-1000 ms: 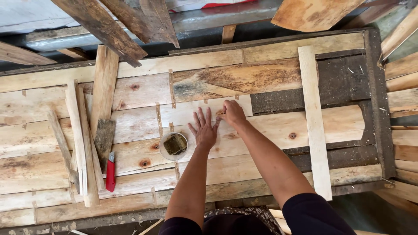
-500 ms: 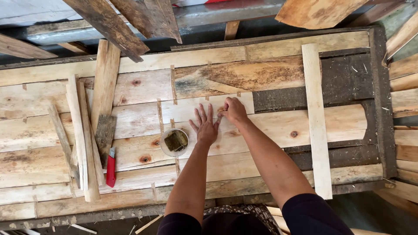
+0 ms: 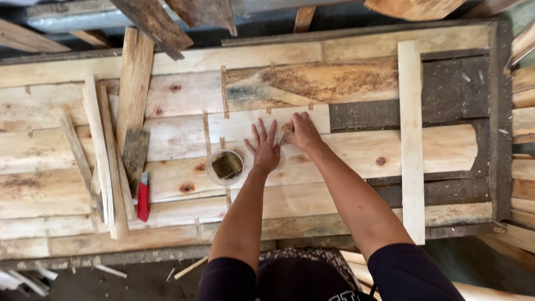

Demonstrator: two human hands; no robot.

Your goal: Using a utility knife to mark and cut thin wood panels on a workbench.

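Observation:
My left hand (image 3: 264, 147) lies flat with its fingers spread on a pale wooden plank (image 3: 356, 150) of the panel of joined boards. My right hand (image 3: 302, 132) rests just to its right, fingers curled around a small thin tool (image 3: 286, 135) whose tip touches the plank near the left fingertips; what kind of tool it is I cannot tell. A small round tub (image 3: 225, 166) with dark contents sits on the boards just left of my left wrist.
A red utility knife (image 3: 144, 197) and several loose wooden slats (image 3: 103, 156) lie on the left. A long pale slat (image 3: 411, 134) lies across the boards on the right. More planks (image 3: 150, 22) are stacked beyond the far edge and at the right.
Both hands stay in nearly the same spot on the plank; the view has shifted only slightly.

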